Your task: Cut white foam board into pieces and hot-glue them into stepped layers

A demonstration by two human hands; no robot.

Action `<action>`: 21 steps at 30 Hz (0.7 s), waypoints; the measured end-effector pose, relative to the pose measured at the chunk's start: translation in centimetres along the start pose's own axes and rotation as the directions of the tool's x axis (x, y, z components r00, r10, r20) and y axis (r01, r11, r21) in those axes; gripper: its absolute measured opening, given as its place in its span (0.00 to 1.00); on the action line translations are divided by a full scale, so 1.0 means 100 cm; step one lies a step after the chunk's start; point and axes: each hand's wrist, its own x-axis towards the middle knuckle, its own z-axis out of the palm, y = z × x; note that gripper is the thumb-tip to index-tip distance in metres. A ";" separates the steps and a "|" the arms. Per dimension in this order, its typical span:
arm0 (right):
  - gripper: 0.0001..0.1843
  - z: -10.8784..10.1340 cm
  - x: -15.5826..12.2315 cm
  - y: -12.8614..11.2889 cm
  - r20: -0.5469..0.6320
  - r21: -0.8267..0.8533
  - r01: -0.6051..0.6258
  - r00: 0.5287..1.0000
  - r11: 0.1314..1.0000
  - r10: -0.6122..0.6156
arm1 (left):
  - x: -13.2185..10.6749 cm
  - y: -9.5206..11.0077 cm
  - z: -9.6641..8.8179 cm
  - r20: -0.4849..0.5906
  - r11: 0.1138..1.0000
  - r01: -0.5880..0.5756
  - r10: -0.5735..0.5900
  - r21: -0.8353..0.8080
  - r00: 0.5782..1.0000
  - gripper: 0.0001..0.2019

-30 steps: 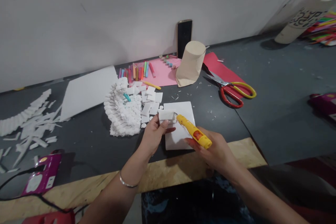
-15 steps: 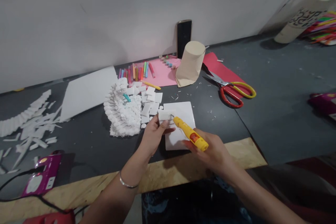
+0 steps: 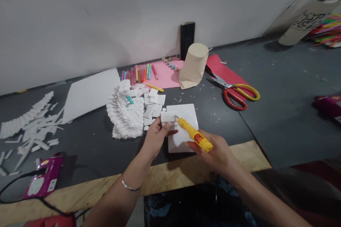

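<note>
My left hand (image 3: pixel 157 135) pinches a small white foam piece (image 3: pixel 168 116) between thumb and fingers. In my right hand (image 3: pixel 217 150) is a yellow glue gun (image 3: pixel 195 134), its metal tip at the right end of the foam piece. Beneath both lies a white board (image 3: pixel 190 112), partly covered by the hands. Just left of my left hand, several white foam squares (image 3: pixel 150 108) lie loosely overlapped. A bumpy white foam model (image 3: pixel 130 118) with a teal stick (image 3: pixel 129 99) on it stands beside them.
Red-and-yellow scissors (image 3: pixel 226 87) lie open on red paper (image 3: pixel 223 69). Behind stand a beige paper cylinder (image 3: pixel 194 65) and a phone (image 3: pixel 187 39). Several markers (image 3: pixel 138 74) rest near pink paper (image 3: pixel 167 74). Foam scraps (image 3: pixel 37 124) and a purple power strip (image 3: pixel 44 177) are at left.
The glue gun's tip has shifted slightly right and away from the foam piece's middle. My left hand stays almost still, and the whole view has drifted a little.
</note>
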 end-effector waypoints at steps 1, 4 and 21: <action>0.18 -0.001 0.000 0.003 -0.018 -0.005 -0.007 1.000 1.000 0.007 | 0.000 0.000 0.000 0.002 1.000 0.001 -0.001 -0.006 1.000 0.20; 0.18 -0.003 0.001 0.010 -0.044 -0.005 -0.038 0.998 0.999 0.038 | -0.001 -0.001 -0.001 0.017 1.000 0.010 -0.010 -0.015 1.000 0.19; 0.27 -0.067 0.076 0.063 -0.262 -0.453 -0.055 0.962 0.890 -0.075 | -0.003 0.012 0.001 0.006 0.987 0.138 -0.138 -0.078 0.990 0.16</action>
